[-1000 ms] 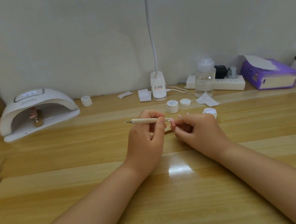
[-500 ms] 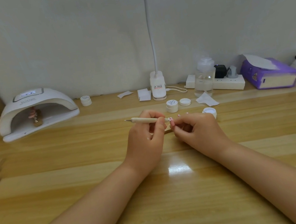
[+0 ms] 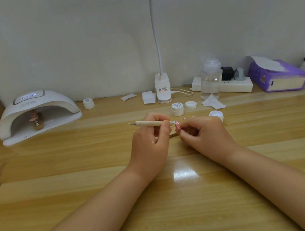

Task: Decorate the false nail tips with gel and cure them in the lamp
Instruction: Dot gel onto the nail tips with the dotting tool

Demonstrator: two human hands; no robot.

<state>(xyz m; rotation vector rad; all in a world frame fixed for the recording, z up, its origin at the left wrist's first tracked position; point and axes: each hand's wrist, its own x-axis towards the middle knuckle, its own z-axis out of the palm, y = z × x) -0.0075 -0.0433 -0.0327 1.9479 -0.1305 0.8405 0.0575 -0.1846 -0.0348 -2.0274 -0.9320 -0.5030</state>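
1. While compared against the earlier frames, no shift found: left hand [image 3: 149,141] still pinching pen [image 3: 150,123], right hand [image 3: 204,135] still pinching nail tip [image 3: 177,125], frame centre.
2. Pen point at the tip; contact cannot be told.
3. Decorating likely ongoing; lamp [image 3: 37,113], upper left, already holds tips.

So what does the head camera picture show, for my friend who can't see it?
A left hand holds a dotting pen against a pink nail tip pinched by the right hand over a wooden desk. A white curing lamp sits back left.
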